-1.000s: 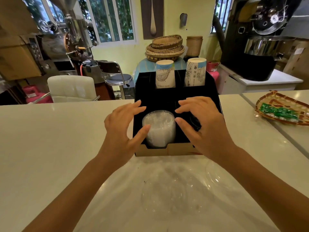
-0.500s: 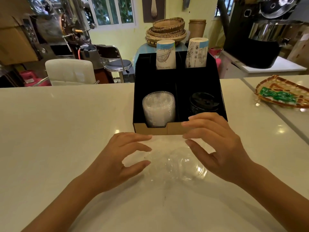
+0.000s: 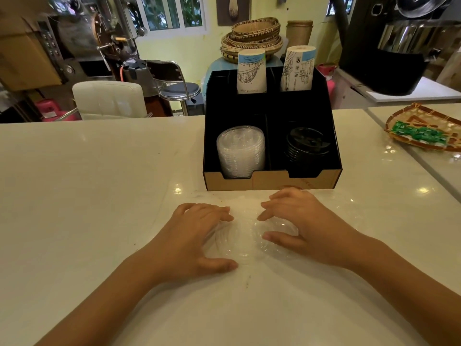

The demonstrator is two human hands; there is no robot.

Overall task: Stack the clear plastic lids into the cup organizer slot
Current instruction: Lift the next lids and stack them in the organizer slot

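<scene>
Loose clear lids (image 3: 252, 239) lie flat on the white surface (image 3: 99, 183), near the viewer and just in front of the organizer; they are round, so no long axis shows, and their faces point up. They overlap, and their edges are hard to tell apart. The left hand (image 3: 193, 242) cups them from the left, fingers curled over the far rim and thumb on the near side. The right hand (image 3: 303, 228) cups them from the right in the same way. Both hands are spread wide and touch the plastic; whether they grip it I cannot tell.

Beyond them stands the black organizer (image 3: 272, 182) with a brown front wall. Its near left slot holds a stack of clear lids (image 3: 240, 151) tilted back, faces toward the viewer. The near right slot holds black lids (image 3: 308, 146). Two paper cups (image 3: 252, 71) stand upside down in the far slots. A woven tray (image 3: 424, 128) lies far right.
</scene>
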